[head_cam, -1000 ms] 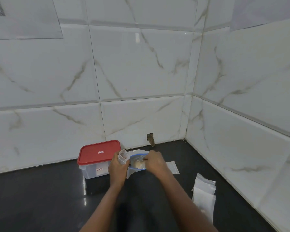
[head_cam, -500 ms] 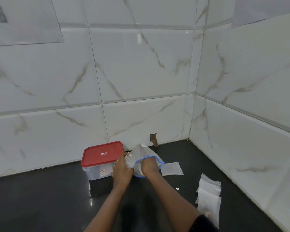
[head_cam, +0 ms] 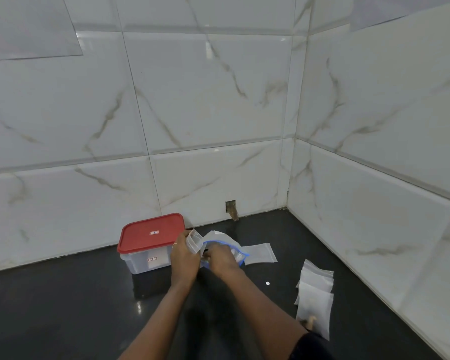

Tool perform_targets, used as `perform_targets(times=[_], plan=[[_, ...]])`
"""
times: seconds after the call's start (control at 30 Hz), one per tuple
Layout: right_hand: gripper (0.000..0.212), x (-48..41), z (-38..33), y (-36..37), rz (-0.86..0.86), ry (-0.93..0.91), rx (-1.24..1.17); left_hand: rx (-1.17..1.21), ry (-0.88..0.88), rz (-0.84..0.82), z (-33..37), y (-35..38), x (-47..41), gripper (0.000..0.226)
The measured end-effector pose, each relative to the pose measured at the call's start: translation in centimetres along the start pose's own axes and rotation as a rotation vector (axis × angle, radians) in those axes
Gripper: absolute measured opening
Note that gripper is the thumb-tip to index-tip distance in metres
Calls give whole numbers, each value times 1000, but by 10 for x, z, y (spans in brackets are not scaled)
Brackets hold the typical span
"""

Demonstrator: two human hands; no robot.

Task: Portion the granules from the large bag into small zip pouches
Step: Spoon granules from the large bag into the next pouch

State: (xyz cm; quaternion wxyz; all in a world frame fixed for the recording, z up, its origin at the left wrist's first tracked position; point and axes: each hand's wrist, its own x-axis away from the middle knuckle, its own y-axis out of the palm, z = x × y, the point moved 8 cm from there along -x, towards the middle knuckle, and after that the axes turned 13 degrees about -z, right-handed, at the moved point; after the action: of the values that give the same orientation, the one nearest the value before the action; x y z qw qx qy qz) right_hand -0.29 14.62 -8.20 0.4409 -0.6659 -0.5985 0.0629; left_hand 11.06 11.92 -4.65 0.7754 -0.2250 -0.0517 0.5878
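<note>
The large bag (head_cam: 225, 237) lies slumped on the dark table (head_cam: 63, 307) directly ahead of both my hands. Its blue-zipped mouth gapes toward me and its length runs off to the right. My right hand (head_cam: 220, 258) is the one at it, knuckles up and fingers curled down into that mouth. I cannot tell whether they have closed on granules or only on plastic (the granules are hidden under my hand). Just left of the mouth, close enough that I cannot say whether they touch, my left hand (head_cam: 183, 253) pinches the small pouch (head_cam: 195, 242) by its lower part and holds it upright with its top edge leaning toward the bag. Whether that top is already parted I cannot make out. As I judge it, the coming move is a short carry up and leftward from the bag's mouth to the pouch's, with the right hand nearer to both. Further out, a flat empty pouch (head_cam: 260, 253) lies just beyond the bag on the right. A red-lidded tub (head_cam: 151, 233) stands just beside my left hand, and a pile of pouches (head_cam: 315, 289) lies well apart toward the side wall.
</note>
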Motion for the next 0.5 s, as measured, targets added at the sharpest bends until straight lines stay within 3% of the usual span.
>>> perform_targets(times=[0.1, 0.2, 0.3, 0.37, 0.5], plan=[[25, 8, -9, 6, 21, -116, 26, -7, 1, -13, -3, 1, 3, 25], [9, 12, -2, -1, 70, -56, -52, -8, 6, -16, -3, 1, 5, 26], [26, 12, -2, -4, 107, -39, -74, -5, 0, -15, -5, 1, 4, 29], [16, 11, -4, 7, 30, -66, -38, -4, -3, -5, -5, 1, 4, 30], [35, 2, -3, 21, -73, -61, 95, -18, -20, 17, -7, -1, 6, 24]])
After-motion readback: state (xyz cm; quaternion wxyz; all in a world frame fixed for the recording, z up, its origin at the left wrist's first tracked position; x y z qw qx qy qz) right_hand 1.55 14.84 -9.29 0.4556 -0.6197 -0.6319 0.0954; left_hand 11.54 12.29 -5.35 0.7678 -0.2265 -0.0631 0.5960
